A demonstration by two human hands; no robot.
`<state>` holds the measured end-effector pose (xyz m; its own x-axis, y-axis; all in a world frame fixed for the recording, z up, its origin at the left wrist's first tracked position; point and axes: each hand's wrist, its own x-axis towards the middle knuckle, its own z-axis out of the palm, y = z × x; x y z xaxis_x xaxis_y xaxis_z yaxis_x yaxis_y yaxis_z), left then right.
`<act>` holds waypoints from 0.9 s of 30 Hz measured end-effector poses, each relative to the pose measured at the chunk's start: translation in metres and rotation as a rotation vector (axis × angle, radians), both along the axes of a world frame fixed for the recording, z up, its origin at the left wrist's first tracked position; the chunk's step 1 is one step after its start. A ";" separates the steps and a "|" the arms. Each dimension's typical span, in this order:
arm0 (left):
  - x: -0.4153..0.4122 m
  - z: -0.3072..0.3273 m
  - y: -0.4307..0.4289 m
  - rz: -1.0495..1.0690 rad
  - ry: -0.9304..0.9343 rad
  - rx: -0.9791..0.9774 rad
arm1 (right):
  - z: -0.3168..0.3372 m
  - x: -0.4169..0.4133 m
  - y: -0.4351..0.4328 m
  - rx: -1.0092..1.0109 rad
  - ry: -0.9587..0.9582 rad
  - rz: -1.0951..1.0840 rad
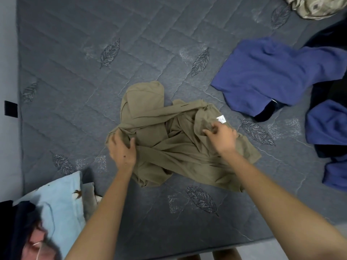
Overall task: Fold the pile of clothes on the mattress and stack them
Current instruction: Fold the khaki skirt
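A crumpled tan garment [169, 139] lies in the middle of the grey quilted mattress [75, 62], with a small white label [221, 118] showing on its right part. My left hand [122, 151] grips a bunch of the tan cloth at its left edge. My right hand [221, 136] pinches the cloth just below the label. At the right lies a loose pile of blue clothes [272, 76] mixed with dark ones.
A beige patterned cloth [315, 6] lies at the far right corner. Light blue fabric [62, 201] with small bird prints and dark cloth sit at the near left. A pale wall [8, 53] runs along the mattress's left edge.
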<state>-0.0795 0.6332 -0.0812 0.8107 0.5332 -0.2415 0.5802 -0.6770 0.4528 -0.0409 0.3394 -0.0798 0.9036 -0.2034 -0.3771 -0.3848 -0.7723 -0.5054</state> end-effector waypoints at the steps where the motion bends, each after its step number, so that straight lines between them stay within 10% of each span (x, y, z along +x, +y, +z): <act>1: 0.002 0.002 -0.015 -0.096 -0.059 -0.017 | 0.004 0.002 0.005 0.071 -0.064 -0.021; 9: 0.022 0.014 -0.134 -0.051 0.260 -1.048 | 0.014 -0.005 0.035 0.364 -0.137 0.052; 18: 0.028 -0.003 -0.088 -0.106 -0.181 -0.497 | -0.008 -0.027 -0.015 0.248 -0.180 -0.183; 27: 0.031 0.003 -0.032 -0.062 -0.331 -0.375 | -0.022 -0.026 -0.020 0.175 0.050 -0.066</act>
<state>-0.0480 0.6010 -0.0779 0.9035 0.4075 -0.1323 0.3286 -0.4609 0.8244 -0.0666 0.3194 -0.1016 0.8699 -0.1886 -0.4558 -0.4594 -0.6464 -0.6092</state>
